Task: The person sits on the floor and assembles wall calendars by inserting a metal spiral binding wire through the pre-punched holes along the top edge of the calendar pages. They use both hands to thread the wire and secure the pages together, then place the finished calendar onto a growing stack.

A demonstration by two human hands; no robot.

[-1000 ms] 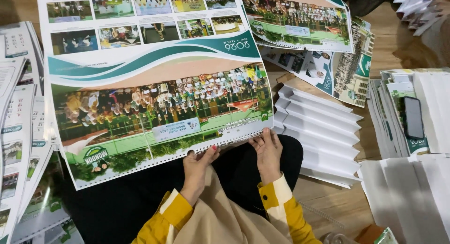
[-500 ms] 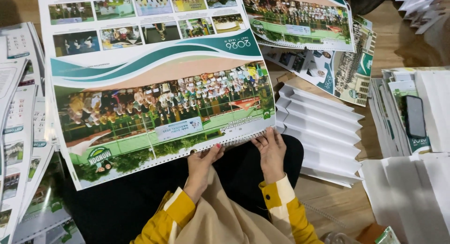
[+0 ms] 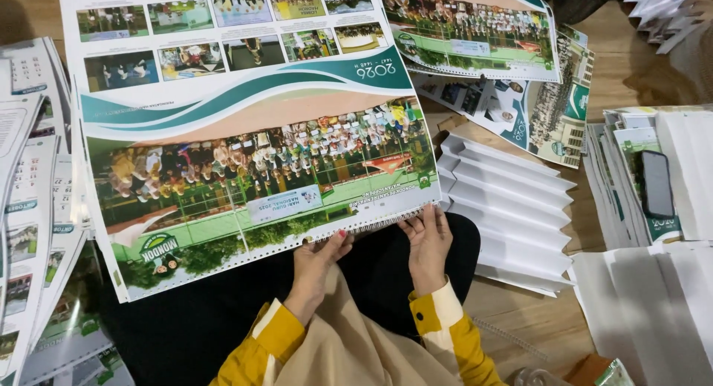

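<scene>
The large printed calendar sheet with a green-and-white wave band and a crowd photograph [image 3: 252,156] lies across the person's lap and the floor, its punched near edge fitted with a white wire spiral binding [image 3: 371,226]. The left hand [image 3: 316,263] and the right hand [image 3: 425,245] both sit at that near edge, fingers pinching the sheet along the binding. A fanned stack of folded white card supports [image 3: 512,208] lies just beside the right hand. More printed calendar sheets [image 3: 475,30] lie beyond, partly under the main sheet. Stacks of calendar pages [image 3: 33,208] lie to the left. A black smartphone [image 3: 657,184] rests on a pile of printed sheets [image 3: 620,185] at right, on the wooden floor [image 3: 535,319].
</scene>
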